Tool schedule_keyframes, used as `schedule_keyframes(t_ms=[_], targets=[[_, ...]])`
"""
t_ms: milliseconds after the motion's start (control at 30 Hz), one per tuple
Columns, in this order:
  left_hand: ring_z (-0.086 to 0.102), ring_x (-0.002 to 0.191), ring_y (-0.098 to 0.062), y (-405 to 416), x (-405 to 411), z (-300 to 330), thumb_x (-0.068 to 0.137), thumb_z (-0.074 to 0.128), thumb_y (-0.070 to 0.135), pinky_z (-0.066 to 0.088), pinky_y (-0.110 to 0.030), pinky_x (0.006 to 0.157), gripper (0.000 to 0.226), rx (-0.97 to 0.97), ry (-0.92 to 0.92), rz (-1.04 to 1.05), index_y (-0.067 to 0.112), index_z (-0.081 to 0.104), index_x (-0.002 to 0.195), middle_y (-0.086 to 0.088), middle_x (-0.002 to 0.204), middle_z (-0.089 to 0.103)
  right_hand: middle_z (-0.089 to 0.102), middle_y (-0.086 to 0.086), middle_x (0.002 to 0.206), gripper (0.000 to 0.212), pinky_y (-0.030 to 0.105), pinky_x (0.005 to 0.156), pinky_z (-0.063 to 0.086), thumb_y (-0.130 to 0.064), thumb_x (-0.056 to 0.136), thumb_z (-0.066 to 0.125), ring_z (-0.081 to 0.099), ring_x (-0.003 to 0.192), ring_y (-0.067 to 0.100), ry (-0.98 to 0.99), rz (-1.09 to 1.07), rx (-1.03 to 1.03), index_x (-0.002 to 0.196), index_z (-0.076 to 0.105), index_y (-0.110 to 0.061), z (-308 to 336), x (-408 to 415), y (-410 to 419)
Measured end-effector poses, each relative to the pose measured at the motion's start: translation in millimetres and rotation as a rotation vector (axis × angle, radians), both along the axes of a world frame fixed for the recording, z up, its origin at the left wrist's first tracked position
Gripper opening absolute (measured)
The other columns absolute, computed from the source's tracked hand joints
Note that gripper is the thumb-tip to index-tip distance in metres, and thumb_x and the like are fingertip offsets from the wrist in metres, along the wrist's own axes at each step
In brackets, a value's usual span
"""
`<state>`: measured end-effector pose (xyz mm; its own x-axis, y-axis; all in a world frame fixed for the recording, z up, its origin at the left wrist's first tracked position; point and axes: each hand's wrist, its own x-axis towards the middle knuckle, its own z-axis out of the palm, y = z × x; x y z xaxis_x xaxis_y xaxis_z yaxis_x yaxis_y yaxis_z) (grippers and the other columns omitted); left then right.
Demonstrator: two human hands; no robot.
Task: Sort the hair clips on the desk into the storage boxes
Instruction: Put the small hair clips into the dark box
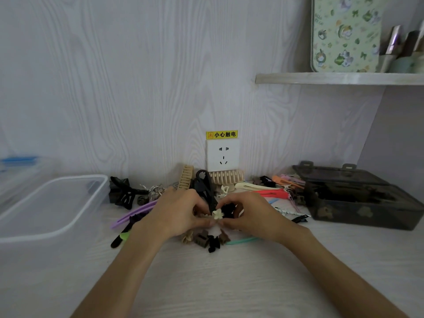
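A small cream flower clip point(217, 214) is being pinched between left hand point(181, 212) and right hand point(250, 214) above the surface point(229, 283) pile; separating is best done gently, smoky box point(364, 203) at three o'clock.

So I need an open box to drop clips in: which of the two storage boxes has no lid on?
The clear plastic box on the left: its top is open. The dark smoky box on the right has its lid shut.
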<state>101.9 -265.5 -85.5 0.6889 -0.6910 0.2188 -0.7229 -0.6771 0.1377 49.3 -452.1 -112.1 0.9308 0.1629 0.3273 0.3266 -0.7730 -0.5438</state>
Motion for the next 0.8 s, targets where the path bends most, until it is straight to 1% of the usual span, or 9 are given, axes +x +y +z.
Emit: schedule_keyframes(t_ms=[100,200,267,367,467,533,567,700,800], targets=[[0.05,0.074,0.0,-6.2,-1.0,-6.4,0.076,0.057,0.064,0.033,-0.027,0.085,0.036,-0.034,-0.05,0.001,0.043,0.067,0.103,0.02,0.07,0.056,0.06,-0.019,0.079,0.014,0.013,0.066,0.048,-0.027,0.077,0.073,0.058,0.073,-0.005,-0.006,-0.024,0.056,0.089,0.068,-0.031,-1.6,0.0,-3.3],[0.053,0.081,0.003,-8.8,-4.6,-6.0,0.077,0.056,0.064,0.028,-0.025,0.094,0.033,-0.038,-0.059,-0.012,0.045,0.068,0.1,0.022,0.086,0.066,0.064,-0.013,0.082,0.005,0.017,0.069,0.05,-0.025,0.08,0.071,0.059,0.074,-0.001,0.003,-0.03,0.102,0.084,0.068,-0.025,-0.9,-2.1,-6.1],[0.054,0.076,0.005,-9.8,-7.3,-1.2,0.075,0.058,0.064,0.031,-0.02,0.085,0.029,-0.103,-0.078,-0.011,0.045,0.069,0.095,0.023,0.084,0.067,0.064,-0.01,0.081,0.003,0.015,0.069,0.048,-0.02,0.08,0.07,0.057,0.072,-0.002,-0.008,-0.058,0.137,0.082,0.068,-0.02,3.6,-6.3,-13.2],[0.056,0.067,0.007,-18.8,-11.3,6.7,0.075,0.061,0.061,0.033,-0.014,0.059,0.023,-0.314,0.005,0.012,0.043,0.07,0.085,0.027,0.071,0.063,0.064,-0.014,0.078,0.006,0.013,0.069,0.048,-0.014,0.082,0.068,0.059,0.07,-0.004,-0.081,-0.132,0.26,0.082,0.066,-0.02,16.9,-17.6,-36.7],[0.054,0.061,0.014,-52.0,-20.0,13.4,0.08,0.06,0.056,0.035,-0.013,0.054,0.021,-0.434,0.139,-0.096,0.037,0.066,0.08,0.025,0.068,0.061,0.063,-0.015,0.075,0.009,0.009,0.065,0.049,-0.015,0.082,0.068,0.061,0.066,-0.005,-0.363,-0.37,0.421,0.081,0.063,-0.023,30.5,-38.5,-77.5],[0.053,0.062,0.01,-83.6,-27.8,16.7,0.081,0.059,0.054,0.035,-0.011,0.053,0.024,-0.45,0.125,-0.16,0.032,0.067,0.083,0.021,0.069,0.06,0.061,-0.021,0.076,0.008,0.002,0.066,0.045,-0.021,0.083,0.066,0.06,0.07,-0.008,-0.537,-0.59,0.33,0.084,0.06,-0.025,34.5,-53.3,-104.9],[0.053,0.062,0.008,-103.4,-31.4,17.5,0.081,0.061,0.052,0.037,-0.01,0.054,0.023,-0.491,0.14,-0.19,0.03,0.068,0.085,0.019,0.07,0.061,0.06,-0.02,0.077,0.007,0.004,0.067,0.045,-0.023,0.084,0.066,0.06,0.071,-0.005,-0.56,-0.67,0.271,0.085,0.06,-0.024,34.4,-59.6,-117.8],[0.058,0.07,0.0,-176.5,-40.4,16.8,0.08,0.071,0.03,0.044,-0.01,0.064,0.018,-0.753,0.38,-0.234,0.022,0.07,0.096,0.012,0.081,0.062,0.066,-0.006,0.083,0.005,0.027,0.072,0.052,-0.019,0.083,0.068,0.063,0.077,0.012,-0.42,-0.784,0.135,0.087,0.065,-0.017,26.2,-67.2,-145.4],[0.063,0.078,-0.01,-209.9,-42.2,8.9,0.076,0.076,0.018,0.051,-0.018,0.074,0.033,-0.748,0.482,-0.25,0.014,0.067,0.108,-0.001,0.094,0.069,0.072,0.002,0.091,0.011,0.034,0.078,0.056,-0.014,0.08,0.07,0.065,0.079,0.014,-0.332,-0.791,0.091,0.091,0.07,-0.015,20.7,-67.6,-150.5]])
